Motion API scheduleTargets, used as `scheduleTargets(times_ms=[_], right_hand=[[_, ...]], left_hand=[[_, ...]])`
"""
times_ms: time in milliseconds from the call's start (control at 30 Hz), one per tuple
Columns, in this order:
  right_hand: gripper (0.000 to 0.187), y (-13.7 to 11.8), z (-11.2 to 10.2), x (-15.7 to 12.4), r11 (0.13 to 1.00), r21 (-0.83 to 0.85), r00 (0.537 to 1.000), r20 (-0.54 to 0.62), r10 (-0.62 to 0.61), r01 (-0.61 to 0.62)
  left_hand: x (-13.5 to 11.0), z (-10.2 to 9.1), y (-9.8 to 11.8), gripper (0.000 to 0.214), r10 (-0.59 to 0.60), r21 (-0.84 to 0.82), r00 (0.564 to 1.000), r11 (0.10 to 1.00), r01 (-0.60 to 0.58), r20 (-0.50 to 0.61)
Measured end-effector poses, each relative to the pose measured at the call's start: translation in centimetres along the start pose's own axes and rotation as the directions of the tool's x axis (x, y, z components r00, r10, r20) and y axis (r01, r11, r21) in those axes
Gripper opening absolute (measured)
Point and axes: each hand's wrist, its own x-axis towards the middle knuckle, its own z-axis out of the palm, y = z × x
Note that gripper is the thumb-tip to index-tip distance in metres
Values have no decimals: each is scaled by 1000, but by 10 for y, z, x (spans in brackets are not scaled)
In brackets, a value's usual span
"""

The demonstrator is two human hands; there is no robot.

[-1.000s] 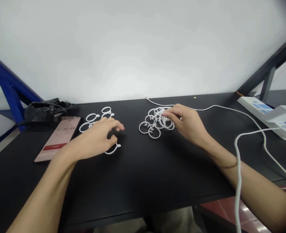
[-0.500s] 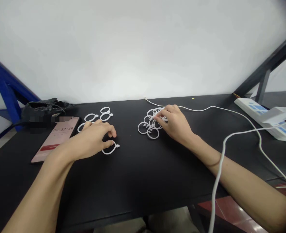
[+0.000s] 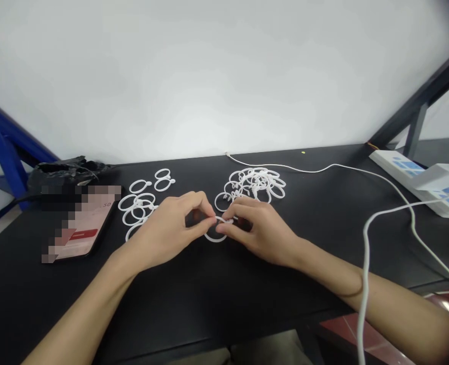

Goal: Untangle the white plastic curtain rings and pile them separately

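Note:
Between my two hands is a white plastic ring (image 3: 215, 240), pinched from both sides above the black table. My left hand (image 3: 178, 220) grips its left side between thumb and fingertips. Opposite it, my right hand (image 3: 260, 228) holds the ring near its small end piece, which the fingers partly hide. Behind my right hand lies a heap of tangled white rings (image 3: 262, 177) with small eyelets. Several more white rings (image 3: 133, 217) are spread to the left, partly covered by my left hand.
On the left lie a phone (image 3: 87, 218) and a crumpled black plastic bag (image 3: 64, 172). A white cable (image 3: 334, 166) crosses the back of the table (image 3: 209, 294), and another strand hangs over my right forearm. A white and blue device (image 3: 410, 172) stands at the right.
My right hand has come from the heap toward the middle with a ring. My left hand has moved right, away from the left rings, and now pinches the same ring.

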Motion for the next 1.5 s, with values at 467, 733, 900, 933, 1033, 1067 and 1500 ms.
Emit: scheduleTargets(times_ms=[467, 733, 900, 933, 1033, 1067, 1500], right_hand=[[9, -18, -5, -10, 904, 320, 938, 288, 192, -283], [8, -21, -19, -7, 952, 296, 996, 65, 64, -80], [11, -18, -17, -6, 957, 287, 998, -5, 56, -53], [12, -18, -17, -6, 959, 279, 999, -23, 45, -37], [12, -16, -17, -7, 969, 246, 996, -84, -4, 24], [13, -16, -17, -7, 972, 233, 994, -106, -20, 45], [10, -13, -15, -10, 947, 274, 938, -340, -69, 169]], left_hand=[[-1, 3, 6, 26, -62, -249, 932, 955, 160, 358], [3, 10, 1, 34, 65, -499, 976, 865, 49, 208], [5, 21, -7, 39, 97, -617, 988, 787, -1, 122], [5, 23, -8, 40, 107, -640, 989, 768, -16, 103], [6, 25, -7, 41, 124, -686, 990, 726, -43, 70], [6, 26, -6, 42, 120, -691, 990, 721, -40, 68], [8, 25, -4, 37, 152, -821, 987, 554, -134, -59]])
